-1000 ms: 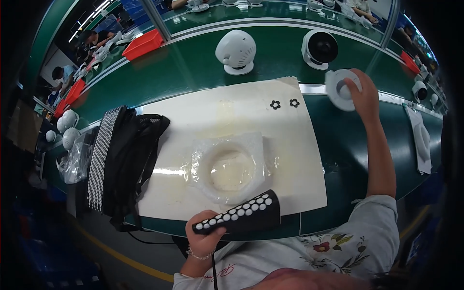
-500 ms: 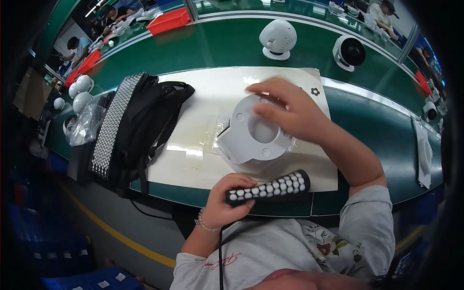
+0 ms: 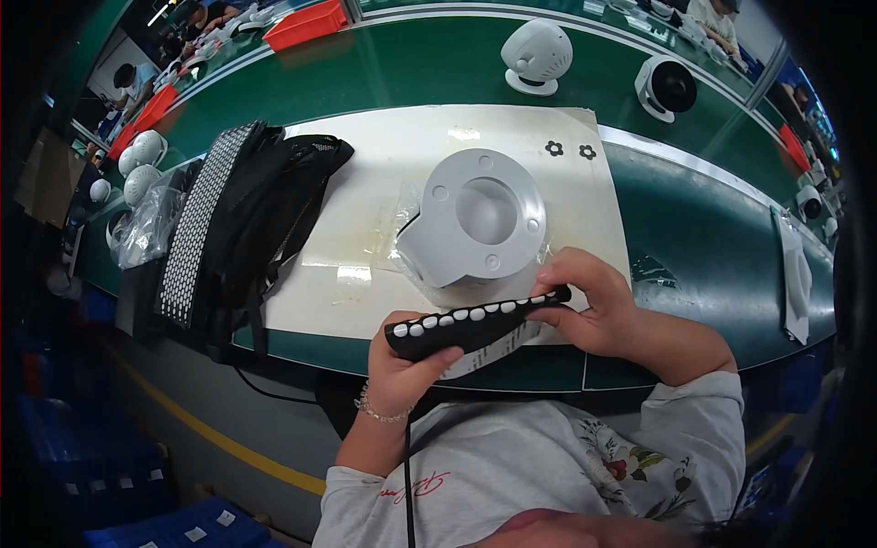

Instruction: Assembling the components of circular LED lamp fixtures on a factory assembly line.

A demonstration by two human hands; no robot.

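A black sheet with rows of round white pads (image 3: 461, 321) is held bent at the mat's near edge, a pale printed backing showing below it. My left hand (image 3: 402, 365) grips its left end, thumb on the near side. At its right end, my right hand (image 3: 589, 301) pinches the sheet's edge between thumb and fingers. Just beyond lies a white plastic ring-shaped base (image 3: 438, 228) with a wide central hole and several small round recesses; neither hand touches it. Clear plastic film shows at the base's left side.
A white mat (image 3: 347, 247) covers the green bench, with two black flower shapes (image 3: 554, 148) at far right. Left lie a black mesh bag (image 3: 274, 201), a white-dotted strip (image 3: 203, 219) and clear plastic bags (image 3: 151, 228). Beyond stand white fan-like devices (image 3: 537, 55); other people work behind.
My right hand has come back from above the white base to the pad sheet's right end. The sheet has tilted, showing its pale backing. The view has shifted slightly.
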